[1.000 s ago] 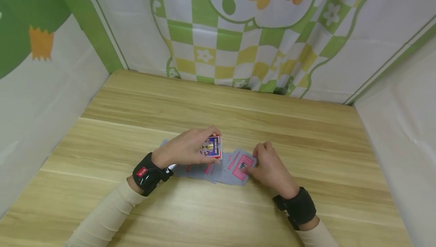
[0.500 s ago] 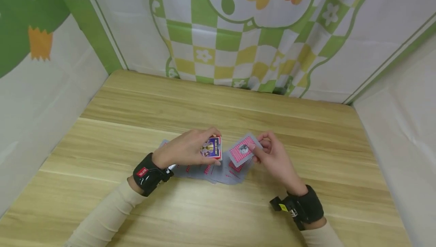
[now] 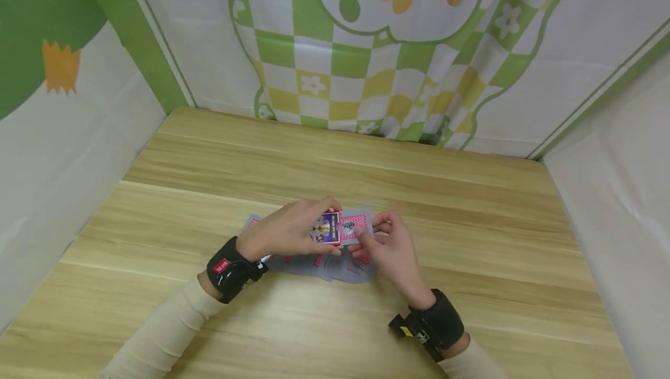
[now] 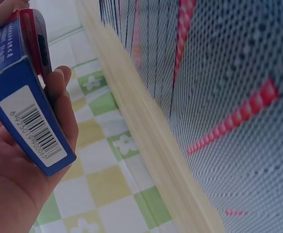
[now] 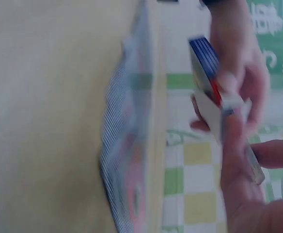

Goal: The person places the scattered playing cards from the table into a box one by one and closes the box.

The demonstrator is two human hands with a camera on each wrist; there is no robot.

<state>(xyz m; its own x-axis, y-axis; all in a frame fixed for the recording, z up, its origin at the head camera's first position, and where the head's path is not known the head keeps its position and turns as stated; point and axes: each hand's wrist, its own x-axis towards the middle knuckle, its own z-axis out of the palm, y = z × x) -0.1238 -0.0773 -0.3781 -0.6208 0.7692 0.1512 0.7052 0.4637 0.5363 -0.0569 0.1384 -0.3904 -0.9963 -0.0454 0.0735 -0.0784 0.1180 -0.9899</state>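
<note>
My left hand [image 3: 285, 228] grips a blue and red card box [image 3: 325, 229] around its sides. In the left wrist view, a barcode is printed on one end of the box. With thumb and fingers, my right hand [image 3: 394, 254] pinches a red-backed playing card [image 3: 359, 222], its left end right at the box's right end. Whether that end is inside the box cannot be told; the right wrist view is blurred. Below both hands, a spread row of playing cards [image 3: 303, 265] lies on the table, backs up, partly hidden by the left hand.
The wooden table [image 3: 335, 332] ends at a patterned curtain [image 3: 350, 59] at the back. White cloth walls [image 3: 628, 204] stand on both sides. Black camera straps [image 3: 442, 319] are worn on both wrists.
My right hand lifted a card from the right end of the spread, then carried it left to the box's end. The left hand and box have stayed nearly still.
</note>
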